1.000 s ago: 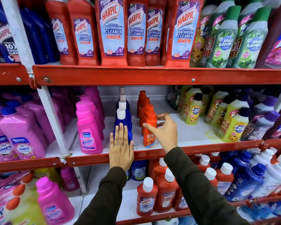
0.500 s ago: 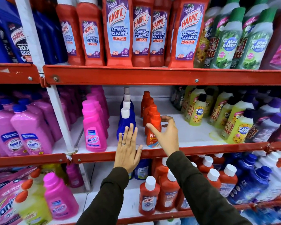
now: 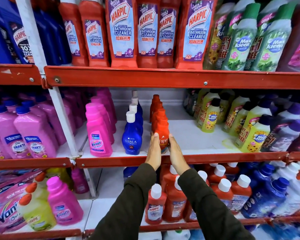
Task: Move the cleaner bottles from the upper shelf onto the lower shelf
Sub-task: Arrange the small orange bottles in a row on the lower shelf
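On the middle shelf [image 3: 180,157], far left, stand pink Shakti bottles [image 3: 33,135], then a row of pink Vanish bottles [image 3: 98,134]. Next comes a file of blue Ujala bottles [image 3: 132,134] with white caps, upright, running back toward the rear wall. Just right of it is a file of orange Revive bottles, also upright.

The front Revive bottle [image 3: 162,134] stands near the shelf's front edge, caught between both hands. The left hand [image 3: 153,151] reaches up from a dark sleeve, palm turned inward, fingers straight and together, pressed flat against the bottle's left side with the fingertips near its shoulder. The right hand [image 3: 176,153] mirrors it, palm inward against the bottle's right side, fingers extended and pointing up and away. Neither hand curls around the bottle; it is pinched between the two flat palms. I cannot tell whether its base is on the shelf or just above it.

Both forearms rise from the bottom of the view, converging at the bottle.

Right of the hands the shelf is bare, then yellow Max Kleen bottles [image 3: 253,137]. On the shelf below, red Harpic bottles [image 3: 155,207] stand under the hands.
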A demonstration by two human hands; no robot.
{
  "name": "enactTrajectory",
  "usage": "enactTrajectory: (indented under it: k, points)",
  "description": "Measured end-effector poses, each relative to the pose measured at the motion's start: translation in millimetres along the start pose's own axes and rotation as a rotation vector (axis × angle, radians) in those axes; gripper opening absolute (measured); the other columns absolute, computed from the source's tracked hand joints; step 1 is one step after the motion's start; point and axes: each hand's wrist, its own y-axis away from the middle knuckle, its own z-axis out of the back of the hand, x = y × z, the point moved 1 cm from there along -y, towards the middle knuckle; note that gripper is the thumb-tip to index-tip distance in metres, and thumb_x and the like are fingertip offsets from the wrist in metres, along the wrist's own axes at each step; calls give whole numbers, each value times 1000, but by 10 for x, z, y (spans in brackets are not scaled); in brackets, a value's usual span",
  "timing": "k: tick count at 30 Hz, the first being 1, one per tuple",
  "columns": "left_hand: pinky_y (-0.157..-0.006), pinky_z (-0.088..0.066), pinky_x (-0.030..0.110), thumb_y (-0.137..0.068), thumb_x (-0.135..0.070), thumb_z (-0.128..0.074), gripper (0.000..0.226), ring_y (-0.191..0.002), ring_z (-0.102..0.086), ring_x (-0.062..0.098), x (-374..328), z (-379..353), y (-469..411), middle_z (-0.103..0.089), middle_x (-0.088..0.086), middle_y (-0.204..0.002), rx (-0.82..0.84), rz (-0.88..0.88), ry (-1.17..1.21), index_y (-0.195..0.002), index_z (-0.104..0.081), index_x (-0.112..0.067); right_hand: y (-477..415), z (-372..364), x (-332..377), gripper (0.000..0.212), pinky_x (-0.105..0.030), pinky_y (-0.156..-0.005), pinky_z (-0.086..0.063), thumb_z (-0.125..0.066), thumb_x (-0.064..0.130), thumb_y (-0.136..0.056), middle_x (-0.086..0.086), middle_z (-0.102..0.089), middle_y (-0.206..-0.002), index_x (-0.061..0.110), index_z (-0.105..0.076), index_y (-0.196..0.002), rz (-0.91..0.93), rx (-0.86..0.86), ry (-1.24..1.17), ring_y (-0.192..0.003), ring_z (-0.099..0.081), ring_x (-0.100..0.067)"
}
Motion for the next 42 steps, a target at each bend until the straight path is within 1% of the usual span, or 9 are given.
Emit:
enactTrajectory:
  k: [3, 6, 11, 17, 23, 29, 32, 37, 42]
  points:
    - [-125, -31, 51, -73, -97, -37, 109, -142, -48, 21, -138, -37, 119, -49, 0, -157, -3, 28, 17, -159, -33, -31, 13, 19, -2, 37, -7, -82, -42, -26, 46, -106, 18, -58, -115, 34, -42, -137, -20, 17, -2, -93, -55, 16]
    - [-125, -30, 53, -98, -74, -26, 77, -144, -46, 24, -189, -79, 163, -44, 3, -159, -16, 26, 6, -161, -26, -30, 32, 39, 10, 49, -19, -97, -38, -26, 46, -106, 11, -51, -127, 26, -38, -149, -41, 13, 6, -94, -52, 13]
    - [-125, -31, 53, -94, -77, -27, 82, -145, -44, 23, -160, -82, 139, -42, 2, -161, -18, 2, -32, -162, -22, -31, 38, 31, 12, 51, -23, -99, -35, -26, 46, -106, 8, -51, -129, 25, -36, -151, -45, -2, 6, -96, -52, 10]
    - [-126, -28, 50, -103, -66, -22, 69, -149, -39, 22, -203, -106, 181, -37, 0, -164, -1, -9, -56, -163, -18, -31, -3, 13, -26, 56, -29, -107, -38, -30, 52, -103, -2, -49, -151, 25, -36, -152, -46, -41, 45, -131, -51, -15]
    - [-127, -26, 51, -99, -70, -22, 74, -152, -33, 21, -307, -95, 310, -29, -2, -168, -18, -81, -123, -163, -12, -34, 58, -8, 46, 59, -26, -109, -30, -30, 50, -104, -1, -36, -161, 24, -24, -157, -9, -57, 63, -143, -40, -17]
    - [-120, -20, 19, -108, -53, -25, 56, -150, -19, -5, -207, 140, 637, -23, -16, -168, -162, -427, -399, -161, -23, -36, 243, -177, 61, 46, -37, -117, -31, -35, 44, -104, 1, -35, -153, 30, -34, -149, 229, -316, 134, -140, -34, -13]
    - [-119, -16, 8, -103, -54, -25, 62, -155, -13, -6, -172, 304, 720, -20, -23, -167, -273, -552, -369, -161, -24, -33, 374, -393, 80, 35, -26, -109, -35, -36, 38, -105, 2, -45, -138, 28, -48, -137, 340, -406, 94, -130, -42, -8]
    - [-130, -9, 33, -105, -51, -23, 60, -159, -4, 3, -288, 574, 664, -8, -25, -168, -382, -549, -241, -162, -12, -34, 463, -820, 54, 40, -25, -114, -34, -33, 38, -106, 13, -47, -148, 30, -49, -142, 297, -223, -44, -137, -43, -2]
    - [-131, -16, 43, -86, -86, -31, 100, -157, -21, 14, -343, 885, 384, -21, -2, -171, -298, -185, 7, -164, -20, -24, 306, -1027, -13, 51, -27, -117, -33, -32, 50, -104, 12, -46, -150, 28, -39, -149, 81, -81, -146, -139, -42, -3]
